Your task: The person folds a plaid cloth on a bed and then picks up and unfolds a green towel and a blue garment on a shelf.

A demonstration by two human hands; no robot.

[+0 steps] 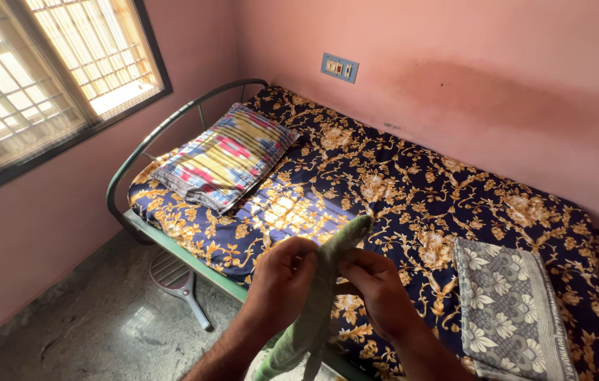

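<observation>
both hands pinch green cloth (320, 289) near bed (398, 190) edge: left hand (282, 282) clenched on left side, right hand (377, 289) on right. cloth looks soft, light, limp; likely best held near top end. pillow (225, 156) far left, folded sheet (507, 310) right.

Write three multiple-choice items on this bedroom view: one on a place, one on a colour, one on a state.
1. Where does the folded grey floral blanket lie?
A. on the floor
B. on the bed, at the end away from the pillow
C. under the pillow

2. What colour is the cloth in the hands?
A. green
B. red
C. white

3. How is the cloth held?
A. by the left hand alone
B. by neither hand
C. by both, left hand and right hand

Answers: 1 B, it rests on the bedsheet's right end. 2 A, it is plainly green. 3 C, both hands' fingers pinch it.
</observation>
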